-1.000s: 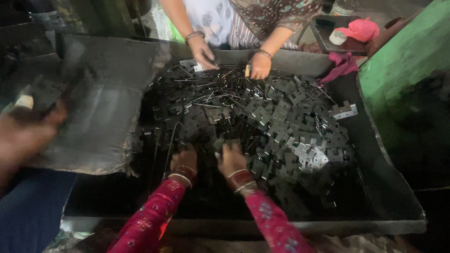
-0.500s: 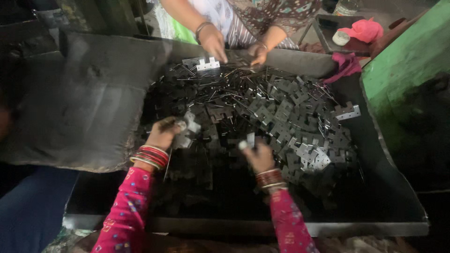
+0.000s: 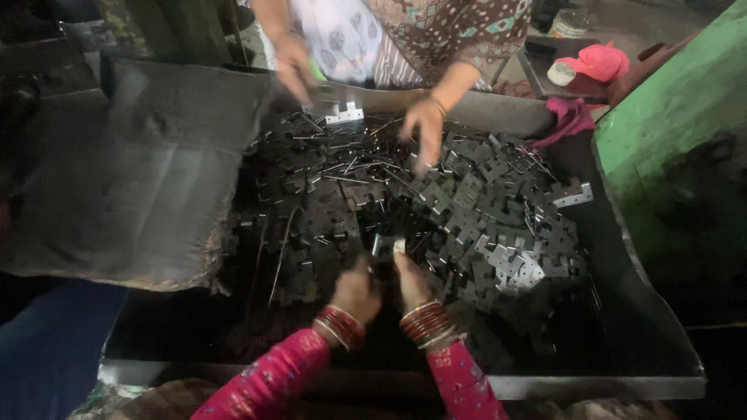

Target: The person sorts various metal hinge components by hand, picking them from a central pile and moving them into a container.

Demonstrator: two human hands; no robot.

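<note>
A big dark metal tray (image 3: 638, 365) holds a heap of small flat notched metal plates (image 3: 475, 218) and thin metal rods (image 3: 350, 167). My left hand (image 3: 356, 289) and my right hand (image 3: 409, 278) are close together over the near middle of the heap, both in pink sleeves with red bangles. Their fingers pinch small metal pieces (image 3: 387, 246) between them. Across the tray another person's two hands (image 3: 426, 128) reach into the far side of the heap.
A dark worn sack (image 3: 132, 179) lies over the tray's left edge. A green wall (image 3: 677, 132) rises on the right. A pink cloth (image 3: 572, 118) and a pink cap (image 3: 603, 61) sit at the back right. Blue fabric (image 3: 47, 350) is at bottom left.
My two hands have come together from apart and now meet at the near middle of the heap. The other person's hands have shifted over the far side.
</note>
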